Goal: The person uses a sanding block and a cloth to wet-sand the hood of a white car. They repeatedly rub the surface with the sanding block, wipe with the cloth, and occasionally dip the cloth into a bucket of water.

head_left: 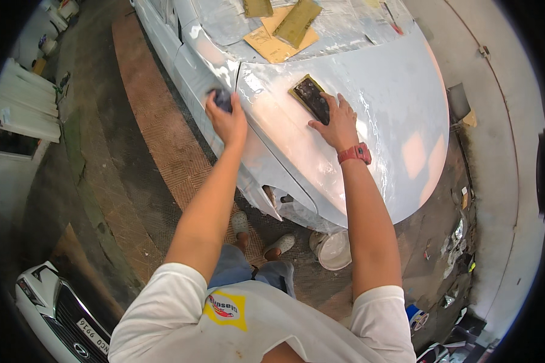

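A car hood (399, 97) in grey primer, with pale pinkish patches, lies in front of me. On its left part, my right hand (339, 124), with a red watch on the wrist, grips the near end of a dark sanding block (310, 95). A yellowish sheet edges the block, which rests flat on the wet, shiny surface. My left hand (229, 123) is closed round a dark rounded thing (221, 98) over the fender (215, 72), left of the hood seam. Its exact kind does not show; my fingers partly cover it.
Brown sandpaper sheets (297, 23) lie near the windshield. A white bucket (334, 251) stands on the floor by my feet, below the car's front. A wall (496, 121) runs along the right, with scraps at its foot. Behind me at lower left is another white car (57, 302).
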A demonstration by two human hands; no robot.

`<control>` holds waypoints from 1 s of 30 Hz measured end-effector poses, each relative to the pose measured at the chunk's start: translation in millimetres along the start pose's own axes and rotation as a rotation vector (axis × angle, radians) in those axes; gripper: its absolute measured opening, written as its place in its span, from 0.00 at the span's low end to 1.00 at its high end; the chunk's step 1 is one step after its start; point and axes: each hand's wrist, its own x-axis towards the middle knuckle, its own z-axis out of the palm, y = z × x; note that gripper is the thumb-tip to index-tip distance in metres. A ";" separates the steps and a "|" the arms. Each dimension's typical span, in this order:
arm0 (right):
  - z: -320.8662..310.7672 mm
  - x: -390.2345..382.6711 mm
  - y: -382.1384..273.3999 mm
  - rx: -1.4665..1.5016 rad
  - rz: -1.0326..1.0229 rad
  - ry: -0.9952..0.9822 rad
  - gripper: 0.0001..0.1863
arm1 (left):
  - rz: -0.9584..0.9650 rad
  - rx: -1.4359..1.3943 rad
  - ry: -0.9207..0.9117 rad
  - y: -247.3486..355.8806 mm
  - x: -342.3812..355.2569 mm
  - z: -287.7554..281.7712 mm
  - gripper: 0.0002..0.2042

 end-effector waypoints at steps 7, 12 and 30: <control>36.3 -18.3 32.4 0.208 -0.252 0.010 0.36 | 0.022 0.174 0.035 -94.2 -98.1 2.2 0.47; 14.1 -152.7 100.4 0.144 -0.347 -0.093 0.37 | -0.004 0.212 0.119 -99.0 -109.7 11.8 0.46; 38.0 67.3 -7.7 0.142 -0.418 -0.005 0.33 | 0.092 0.226 0.150 -110.4 -102.5 19.6 0.46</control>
